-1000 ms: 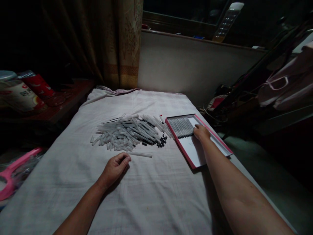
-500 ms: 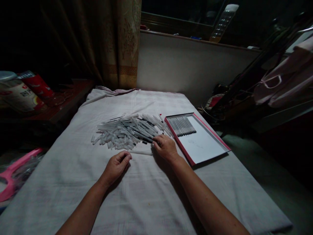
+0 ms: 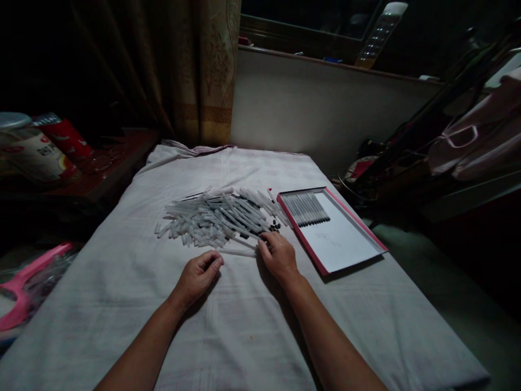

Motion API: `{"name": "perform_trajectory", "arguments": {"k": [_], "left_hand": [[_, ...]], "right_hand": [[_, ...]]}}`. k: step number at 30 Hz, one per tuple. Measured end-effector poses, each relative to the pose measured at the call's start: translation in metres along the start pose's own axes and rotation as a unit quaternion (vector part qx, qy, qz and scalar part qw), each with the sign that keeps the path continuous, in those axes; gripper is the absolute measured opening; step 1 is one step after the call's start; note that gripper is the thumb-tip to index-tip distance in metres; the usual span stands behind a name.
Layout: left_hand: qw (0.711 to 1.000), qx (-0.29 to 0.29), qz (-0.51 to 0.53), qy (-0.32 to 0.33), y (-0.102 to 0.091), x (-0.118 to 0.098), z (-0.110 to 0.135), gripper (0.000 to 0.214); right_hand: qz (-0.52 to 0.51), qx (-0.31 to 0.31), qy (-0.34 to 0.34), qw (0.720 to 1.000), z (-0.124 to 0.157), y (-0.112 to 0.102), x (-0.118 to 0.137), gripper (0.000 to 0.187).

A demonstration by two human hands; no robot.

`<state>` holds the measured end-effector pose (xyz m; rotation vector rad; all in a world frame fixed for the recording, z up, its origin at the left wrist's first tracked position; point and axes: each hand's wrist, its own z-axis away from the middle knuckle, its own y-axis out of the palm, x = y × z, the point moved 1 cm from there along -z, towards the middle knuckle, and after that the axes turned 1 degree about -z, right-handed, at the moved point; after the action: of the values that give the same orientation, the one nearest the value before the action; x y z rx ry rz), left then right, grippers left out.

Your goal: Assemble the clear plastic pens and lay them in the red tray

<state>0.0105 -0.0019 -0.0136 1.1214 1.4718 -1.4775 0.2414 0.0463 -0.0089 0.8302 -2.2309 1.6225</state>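
My left hand point(image 3: 200, 275) rests on the cloth with its fingers curled together; what they hold, if anything, is hidden. One clear pen barrel point(image 3: 238, 252) lies across the gap between my two hands, its left end close to my left fingers. My right hand point(image 3: 279, 254) is closed at the near right edge of a heap of clear pen parts point(image 3: 211, 217), and its fingertips hide whatever is in them. Just beyond those fingers sit several small black pen plugs point(image 3: 275, 225). To the right, a shallow red-edged box lid point(image 3: 342, 247) holds a row of black-tipped pens point(image 3: 307, 209).
A pale sheet point(image 3: 228, 336) covers the work surface. Jars point(image 3: 36, 155) stand on a dark side table at left, above a pink plastic handle point(image 3: 28, 288). A curtain point(image 3: 203, 70) hangs behind, and a bottle point(image 3: 380, 35) stands on the sill.
My right hand has drawn slightly back toward me, uncovering the small black plugs by the heap. My left hand has hardly moved; the whole view has shifted a little.
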Motion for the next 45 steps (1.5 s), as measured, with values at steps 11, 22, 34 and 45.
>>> {"name": "perform_trajectory", "arguments": {"k": [11, 22, 34, 45], "left_hand": [[0.880, -0.100, -0.318, 0.339, 0.001, -0.007, 0.004, 0.021], [0.949, -0.151, -0.226, 0.161, -0.004, 0.009, -0.001, 0.029], [0.977, -0.167, -0.125, 0.039, -0.009, 0.013, -0.003, 0.037], [0.979, -0.155, -0.120, 0.046, -0.007, 0.018, -0.003, 0.038]], "right_hand": [[-0.332, -0.008, 0.064, 0.941, 0.044, 0.004, 0.036, 0.017], [-0.215, 0.004, 0.052, 0.975, 0.020, 0.000, 0.009, 0.021], [0.055, 0.182, -0.071, 0.979, 0.015, 0.012, 0.041, 0.013], [0.047, 0.119, -0.011, 0.992, -0.008, 0.010, 0.024, 0.021]]}}
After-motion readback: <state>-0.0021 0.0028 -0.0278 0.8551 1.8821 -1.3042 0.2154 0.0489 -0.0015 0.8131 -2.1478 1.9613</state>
